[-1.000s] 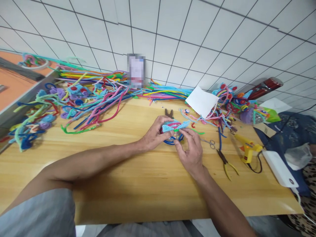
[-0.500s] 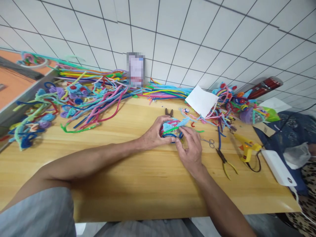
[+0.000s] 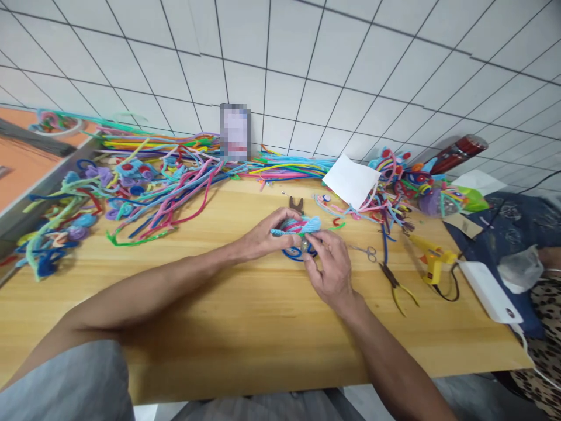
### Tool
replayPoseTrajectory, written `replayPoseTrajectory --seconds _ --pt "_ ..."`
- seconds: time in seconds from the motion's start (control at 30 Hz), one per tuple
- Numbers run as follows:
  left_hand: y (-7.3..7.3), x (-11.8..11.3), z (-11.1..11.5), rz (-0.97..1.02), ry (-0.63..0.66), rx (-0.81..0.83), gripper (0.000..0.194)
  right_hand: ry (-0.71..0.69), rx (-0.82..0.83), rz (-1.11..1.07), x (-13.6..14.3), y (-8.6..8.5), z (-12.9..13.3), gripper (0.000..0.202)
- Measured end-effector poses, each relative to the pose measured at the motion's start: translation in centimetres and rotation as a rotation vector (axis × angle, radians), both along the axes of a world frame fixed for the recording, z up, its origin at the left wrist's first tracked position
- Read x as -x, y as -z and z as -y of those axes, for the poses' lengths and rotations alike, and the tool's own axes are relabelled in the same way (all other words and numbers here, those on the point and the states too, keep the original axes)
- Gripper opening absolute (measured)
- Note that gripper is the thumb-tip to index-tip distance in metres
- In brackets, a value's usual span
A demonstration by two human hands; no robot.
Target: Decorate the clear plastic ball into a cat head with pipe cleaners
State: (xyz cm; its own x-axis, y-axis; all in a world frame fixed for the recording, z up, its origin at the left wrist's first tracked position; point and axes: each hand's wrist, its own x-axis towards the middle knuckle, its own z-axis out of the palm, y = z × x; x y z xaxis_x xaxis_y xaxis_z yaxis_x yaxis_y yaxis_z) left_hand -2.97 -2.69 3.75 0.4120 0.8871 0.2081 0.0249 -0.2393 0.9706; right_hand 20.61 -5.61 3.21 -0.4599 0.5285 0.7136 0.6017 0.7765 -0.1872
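Note:
Between my two hands, over the middle of the table, is a small pipe-cleaner craft piece [image 3: 312, 224] in light blue, pink, green and dark blue, with a clear part at its centre. My left hand [image 3: 272, 235] is closed round its left side, the thumb across the front. At its right edge, the fingers of my right hand [image 3: 329, 264] pinch the green strip near the clear part. Just beyond the piece lie dark-jawed pliers [image 3: 296, 204], their handles hidden. Small scissors [image 3: 367, 252] rest right of my right hand.
Bundled pipe cleaners [image 3: 175, 193] spread over the left and back of the table. White paper [image 3: 352, 180] lies behind on the right. Yellow-handled pliers [image 3: 398, 289], a yellow glue gun [image 3: 432, 260] and a white power strip [image 3: 489, 291] are at right. A phone [image 3: 235, 132] leans on the wall.
The craft piece has tilted in my hands, so more dark blue loops show below. My left thumb has moved up across its front. The view has shifted slightly.

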Motion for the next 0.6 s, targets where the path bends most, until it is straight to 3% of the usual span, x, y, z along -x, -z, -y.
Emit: replayPoseTrajectory --seconds 0.13,0.23,0.3,0.4,0.6 --pt "-2.7 2.0 -1.0 -0.121 0.181 0.05 0.046 0.006 -0.003 0.03 0.2 -0.1 0.3 0.052" --pt "-3.8 2.8 -1.4 -0.25 0.179 -0.027 0.06 -0.018 0.008 0.055 0.5 -0.2 0.6 0.052" --pt "-3.8 2.8 -1.4 -0.315 0.132 -0.105 0.07 -0.051 -0.001 0.06 0.8 -0.3 0.9 0.05" --pt "-3.4 2.3 -1.4 -0.358 0.148 -0.194 0.063 -0.086 0.01 0.033 0.9 -0.5 1.0 0.047" --pt "-2.8 1.5 -0.8 -0.347 0.131 -0.181 0.056 -0.043 0.039 -0.057 0.0 -1.1 0.2 0.043"
